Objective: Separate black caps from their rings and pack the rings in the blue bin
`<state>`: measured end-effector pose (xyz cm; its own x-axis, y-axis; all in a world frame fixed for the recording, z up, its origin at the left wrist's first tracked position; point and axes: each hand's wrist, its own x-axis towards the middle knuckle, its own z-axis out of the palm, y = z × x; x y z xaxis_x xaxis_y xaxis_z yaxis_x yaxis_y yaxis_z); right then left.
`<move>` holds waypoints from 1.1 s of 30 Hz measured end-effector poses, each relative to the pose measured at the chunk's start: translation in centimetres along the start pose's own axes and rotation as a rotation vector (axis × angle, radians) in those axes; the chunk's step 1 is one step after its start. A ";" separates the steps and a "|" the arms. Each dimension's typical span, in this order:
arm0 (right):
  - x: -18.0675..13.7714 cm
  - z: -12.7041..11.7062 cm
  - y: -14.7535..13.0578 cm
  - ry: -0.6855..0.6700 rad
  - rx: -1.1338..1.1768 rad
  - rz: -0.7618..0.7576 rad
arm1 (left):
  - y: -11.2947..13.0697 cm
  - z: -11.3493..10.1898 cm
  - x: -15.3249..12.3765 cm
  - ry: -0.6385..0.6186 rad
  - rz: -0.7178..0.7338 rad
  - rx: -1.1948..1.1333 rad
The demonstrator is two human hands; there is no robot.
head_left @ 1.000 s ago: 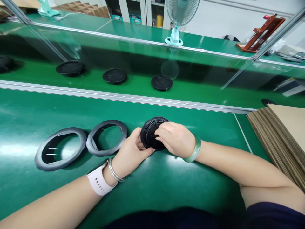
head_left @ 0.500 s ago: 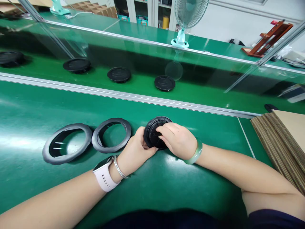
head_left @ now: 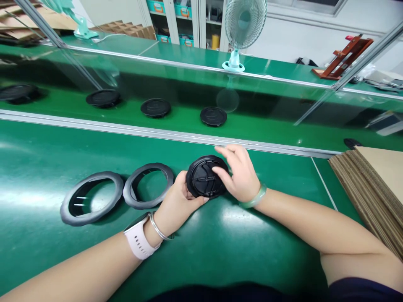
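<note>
A round black plastic disc (head_left: 204, 177) is tilted up just above the green table (head_left: 220, 247), its ribbed face toward me. My left hand (head_left: 176, 200) grips its lower left rim with fingers curled. My right hand (head_left: 239, 172) rests against the disc's right edge, thumb on its face and the other fingers stretched out behind. Two dark grey rings lie flat to the left, the nearer ring (head_left: 148, 191) beside my left hand and the larger ring (head_left: 92, 203) further left.
Several black discs (head_left: 213, 115) lie on the conveyor belt (head_left: 270, 126) beyond a metal rail (head_left: 132, 131). Stacked cardboard sheets (head_left: 371, 184) fill the right edge. A small fan (head_left: 239, 29) stands on the far bench.
My right hand has lifted off the disc's face and opened its fingers, sliding to the right edge. The disc's ribbed face now shows. The camera view shifted slightly.
</note>
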<state>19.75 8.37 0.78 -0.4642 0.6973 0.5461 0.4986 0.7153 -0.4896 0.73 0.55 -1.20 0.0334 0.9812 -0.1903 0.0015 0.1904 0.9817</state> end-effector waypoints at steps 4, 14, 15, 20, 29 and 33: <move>0.0 1.2 1.8 -0.197 0.278 0.338 | 0.2 -0.1 0.1 -0.020 -0.017 0.029; -0.7 1.8 1.0 -0.127 0.413 0.383 | 0.5 -0.5 -0.4 -0.037 0.157 0.288; -0.7 1.9 1.0 -0.119 0.396 0.392 | 0.7 -0.5 -0.3 -0.030 0.157 0.307; -0.5 2.4 1.2 -0.121 0.340 0.457 | 1.1 -0.2 0.1 0.010 0.135 0.371; 0.3 1.7 1.3 -0.362 0.709 0.461 | 0.6 -0.6 0.0 0.037 0.100 0.375; 0.2 1.6 1.0 -0.362 0.656 0.426 | 0.7 -0.7 0.1 0.020 0.106 0.391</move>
<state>18.99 9.35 -0.70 -0.5942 0.8037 0.0308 0.2118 0.1932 -0.9580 0.06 0.76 -0.51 0.0339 0.9959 -0.0843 0.3790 0.0653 0.9231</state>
